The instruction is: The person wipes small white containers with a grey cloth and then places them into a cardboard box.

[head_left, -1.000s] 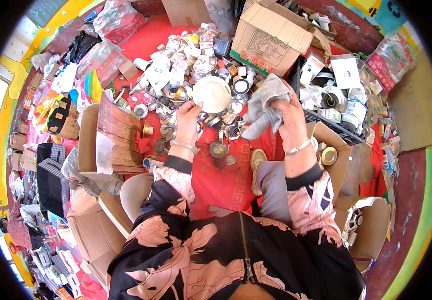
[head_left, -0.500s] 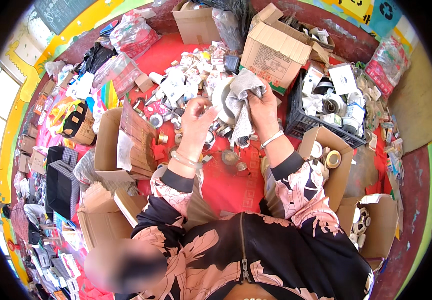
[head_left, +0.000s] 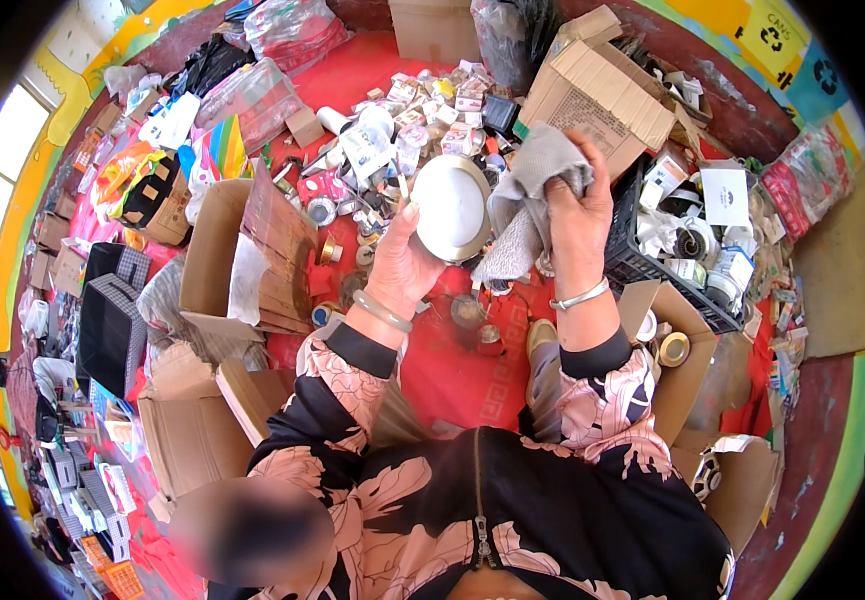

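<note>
Gripping in the left hand (head_left: 404, 262) a round white disc (head_left: 452, 208) by its lower-left rim, face toward the camera, seen slightly longer top-to-bottom — clutching in the right hand (head_left: 579, 215) a grey cloth (head_left: 527, 190), slanting down-left, just beside the disc — both held before a jumbled heap (head_left: 414, 132).

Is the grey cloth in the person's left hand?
No, the right hand holds the grey cloth, while the left hand holds the round white disc.

Yellow sign (head_left: 767, 45): I see lettering above recycling arrows.
Blue sign (head_left: 820, 82): dark arrows.
Carton (head_left: 604, 98): print, illegible to me.
</note>
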The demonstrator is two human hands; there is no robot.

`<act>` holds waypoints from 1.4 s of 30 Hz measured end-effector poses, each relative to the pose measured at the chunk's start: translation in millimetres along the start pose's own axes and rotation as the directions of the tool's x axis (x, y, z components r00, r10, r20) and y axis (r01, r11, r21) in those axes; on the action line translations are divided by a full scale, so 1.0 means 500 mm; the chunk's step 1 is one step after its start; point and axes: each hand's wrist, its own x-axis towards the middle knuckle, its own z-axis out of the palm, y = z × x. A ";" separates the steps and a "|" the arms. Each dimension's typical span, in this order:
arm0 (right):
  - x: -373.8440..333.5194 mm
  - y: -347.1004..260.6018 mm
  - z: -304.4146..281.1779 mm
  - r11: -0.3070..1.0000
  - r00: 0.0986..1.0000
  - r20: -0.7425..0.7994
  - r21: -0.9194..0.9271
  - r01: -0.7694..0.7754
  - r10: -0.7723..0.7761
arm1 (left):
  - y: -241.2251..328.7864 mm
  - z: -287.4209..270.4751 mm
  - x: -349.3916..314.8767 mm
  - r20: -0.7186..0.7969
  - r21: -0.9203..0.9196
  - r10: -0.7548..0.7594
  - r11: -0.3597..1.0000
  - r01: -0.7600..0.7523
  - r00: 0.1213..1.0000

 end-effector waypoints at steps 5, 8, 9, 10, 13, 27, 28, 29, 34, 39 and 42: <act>-0.029 0.043 0.057 0.789 0.927 0.201 -0.488 0.374 -0.316 | -0.028 -0.013 0.011 -0.008 -0.048 0.014 0.999 -0.014 1.000; -0.031 0.043 0.064 0.873 0.934 0.251 -0.354 0.335 -0.256 | -0.033 -0.008 0.012 -0.039 0.055 0.053 0.997 -0.050 0.998; -0.029 0.046 0.064 0.902 0.932 0.270 -0.292 0.319 -0.242 | -0.028 -0.012 0.014 -0.071 0.100 0.029 0.995 -0.022 0.997; -0.029 0.048 0.063 0.925 0.929 0.289 -0.231 0.301 -0.230 | -0.028 -0.012 0.014 -0.081 0.134 0.048 0.990 -0.036 0.996; -0.073 0.030 0.088 0.923 0.857 0.464 -0.183 0.339 -0.224 | -0.042 -0.043 0.019 -0.212 0.134 0.074 0.990 -0.046 0.974; -0.014 -0.002 0.022 0.857 0.932 0.294 -0.402 0.323 -0.213 | -0.002 -0.039 0.009 -0.047 -0.217 -0.169 0.964 0.156 0.984; -0.022 -0.003 0.038 0.850 0.921 0.295 -0.387 0.357 -0.253 | -0.011 -0.033 0.013 -0.073 -0.153 -0.172 0.975 0.160 0.982; -0.036 0.017 0.047 0.766 0.864 0.418 -0.446 0.463 -0.279 | -0.017 -0.021 0.012 -0.085 -0.053 -0.179 0.983 0.175 0.980; -0.103 0.015 0.091 0.850 0.670 0.707 -0.193 0.489 -0.225 | -0.003 -0.084 0.017 -0.117 -0.215 -0.216 0.959 0.187 0.969; -0.040 -0.014 0.036 0.815 0.557 0.827 -0.268 0.513 -0.078 | 0.024 -0.041 0.005 -0.211 -0.081 -0.205 0.978 0.193 0.956; 0.006 -0.001 -0.013 0.479 0.785 0.446 -0.624 0.617 -0.430 | 0.029 -0.024 0.002 -0.191 -0.152 -0.252 0.962 0.226 0.949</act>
